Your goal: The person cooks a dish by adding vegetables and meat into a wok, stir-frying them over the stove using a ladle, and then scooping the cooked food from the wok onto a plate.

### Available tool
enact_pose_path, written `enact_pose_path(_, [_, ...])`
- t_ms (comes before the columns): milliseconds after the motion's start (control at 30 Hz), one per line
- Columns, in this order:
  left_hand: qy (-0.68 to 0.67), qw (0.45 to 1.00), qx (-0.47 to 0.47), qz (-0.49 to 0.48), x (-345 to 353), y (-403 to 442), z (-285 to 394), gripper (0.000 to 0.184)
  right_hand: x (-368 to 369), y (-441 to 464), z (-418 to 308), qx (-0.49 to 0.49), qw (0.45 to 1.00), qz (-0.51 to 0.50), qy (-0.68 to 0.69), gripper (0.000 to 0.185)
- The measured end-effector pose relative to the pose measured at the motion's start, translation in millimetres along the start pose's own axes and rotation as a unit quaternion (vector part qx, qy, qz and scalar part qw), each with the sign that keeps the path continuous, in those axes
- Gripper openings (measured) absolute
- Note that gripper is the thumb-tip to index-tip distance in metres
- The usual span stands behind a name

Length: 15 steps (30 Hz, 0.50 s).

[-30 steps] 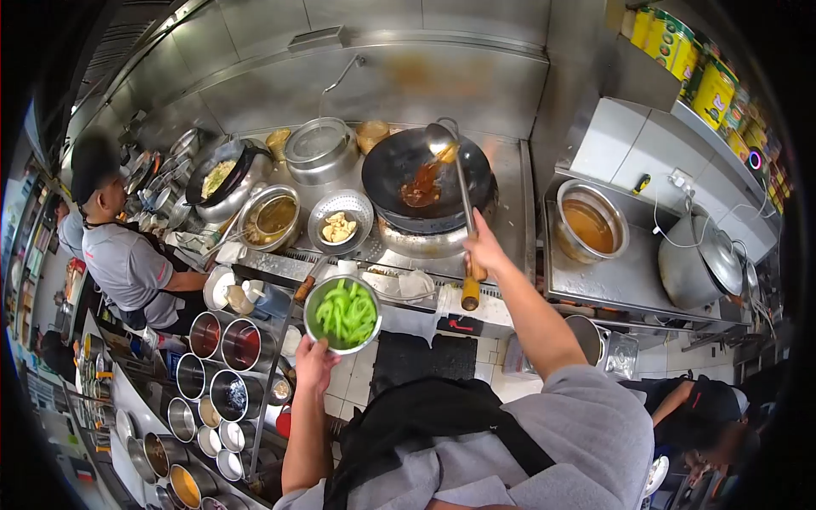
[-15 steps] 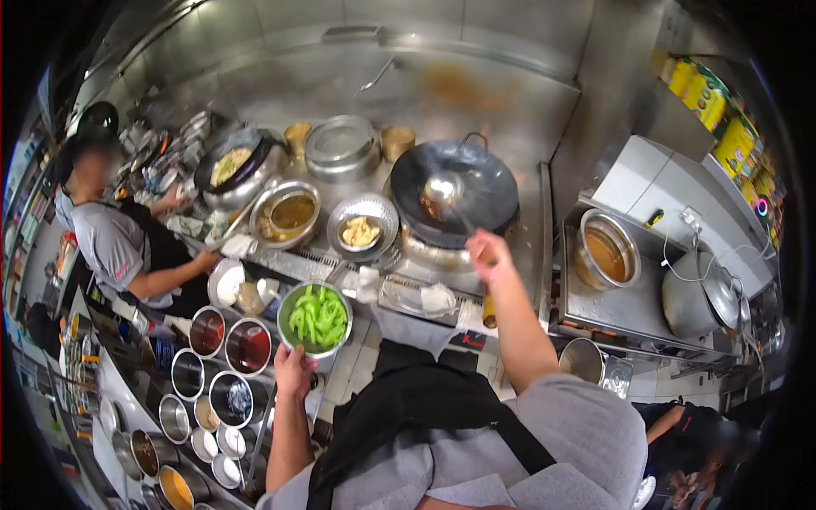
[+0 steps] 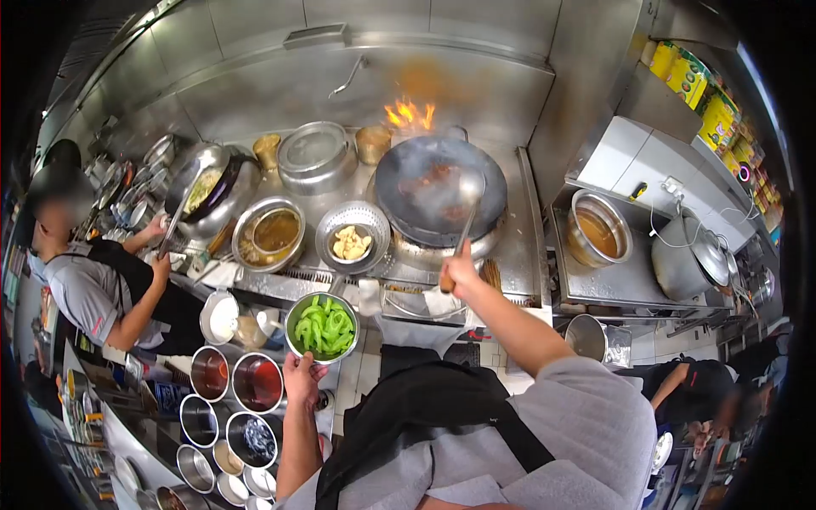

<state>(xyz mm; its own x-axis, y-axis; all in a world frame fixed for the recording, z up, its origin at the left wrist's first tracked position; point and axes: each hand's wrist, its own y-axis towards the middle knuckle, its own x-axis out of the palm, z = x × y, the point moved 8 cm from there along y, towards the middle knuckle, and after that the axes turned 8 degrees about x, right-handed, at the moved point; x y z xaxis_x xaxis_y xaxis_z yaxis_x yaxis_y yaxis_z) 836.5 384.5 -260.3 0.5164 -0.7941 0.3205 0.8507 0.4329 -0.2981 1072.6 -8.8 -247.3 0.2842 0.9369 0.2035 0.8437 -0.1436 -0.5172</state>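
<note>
My right hand (image 3: 460,274) is closed round the wooden-ended handle of a long ladle (image 3: 469,200). The ladle's bowl is at the right side of a large black wok (image 3: 395,191). Dark reddish-brown food (image 3: 429,178) lies in the wok under smoke, too hazy to name. At the rim of a metal bowl (image 3: 295,342), my left hand (image 3: 303,376) grips with the thumb on top. Bright green sliced vegetables (image 3: 324,326), which look like green peppers, fill that bowl. A perforated strainer (image 3: 330,219) with pale yellow pieces (image 3: 350,244) stands left of the wok.
Flames (image 3: 410,114) rise behind the wok. A pot of brown liquid (image 3: 291,223) and a lidded pot (image 3: 316,157) stand to the left. Several seasoning containers (image 3: 257,381) are at lower left. A co-worker (image 3: 110,289) handles another wok at left; other people are at lower right.
Flames have appeared behind the wok, and smoke has thickened over it. The ladle has shifted to the wok's right side, its handle now more upright. The co-worker holds a utensil higher.
</note>
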Motion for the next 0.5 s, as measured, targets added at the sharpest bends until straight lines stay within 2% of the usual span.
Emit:
enact_pose_path(67, [-0.02, 1.0, 0.011, -0.01, 10, 19, 7, 0.016, -20, -18, -32, 0.086, 0.992, -0.051, 0.075, 0.08])
enact_pose_path(167, [-0.043, 0.998, 0.017, -0.037, 27, 25, 11, 0.014, -53, 38, -29, 0.174, 0.939, -0.183, 0.235, 0.071])
enact_pose_path(200, [-0.032, 0.999, 0.014, -0.037, 35, 28, 14, 0.012, -39, 42, -27, 0.058, 0.993, -0.092, 0.046, 0.075])
enact_pose_path(267, [-0.029, 0.998, 0.024, -0.041, 48, 31, 24, 0.01, -5, 27, 17, 0.034, 0.998, -0.053, 0.024, 0.092])
enact_pose_path(300, [-0.025, 0.998, 0.03, -0.043, 54, 31, 29, 0.01, 7, -4, 11, 0.08, 0.99, -0.048, 0.102, 0.079])
enact_pose_path(333, [-0.031, 0.999, 0.03, -0.033, 59, 30, 31, 0.009, 12, -35, 2, 0.128, 0.975, -0.041, 0.178, 0.069])
enact_pose_path(400, [-0.032, 0.999, 0.027, -0.024, 68, 30, 31, 0.009, -22, -5, -42, 0.146, 0.935, -0.188, 0.263, 0.042])
enact_pose_path(433, [-0.042, 0.998, 0.029, -0.027, 73, 32, 28, 0.008, -38, 20, -55, 0.2, 0.882, -0.264, 0.334, 0.022])
enact_pose_path(467, [-0.052, 0.998, 0.03, -0.029, 77, 33, 22, 0.008, -43, 40, -51, 0.248, 0.824, -0.32, 0.397, 0.037])
enact_pose_path(500, [-0.052, 0.997, 0.034, -0.04, 83, 35, 17, 0.008, -51, 43, -43, 0.152, 0.934, -0.217, 0.239, 0.052])
